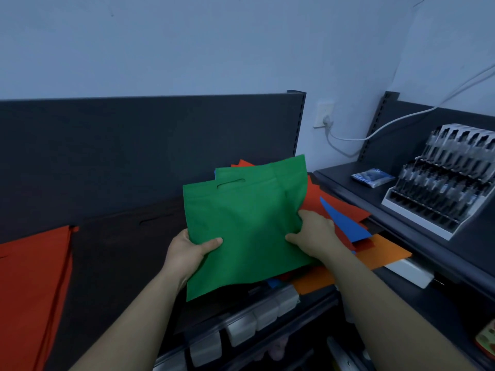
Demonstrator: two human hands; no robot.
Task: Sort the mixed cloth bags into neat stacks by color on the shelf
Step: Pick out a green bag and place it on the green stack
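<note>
While the person holds it above the shelf, a green bag is tilted up toward the camera, its cut-out handle slot at the top edge. The left hand grips the bag's lower left edge, thumb laid across the front and fingers hidden behind the cloth. The right hand pinches the right edge, where the fabric bunches under curled fingers. A second green bag shows just behind the first, its upper edge rising above it; whether either hand also holds this one cannot be told.

Beneath and to the right lies the mixed pile: red bags, a blue bag whose pointed corner pokes out beside the right hand, and orange bags at the bottom, reaching the shelf's front edge. A black bag with a handle slot lies flat at the middle of the shelf, left of the green bag. At the far left sits a red stack, its edges lined up.

On the neighbouring shelf to the right stand a display rack of packaged goods and a blue packet. A white cable runs from a wall socket.
</note>
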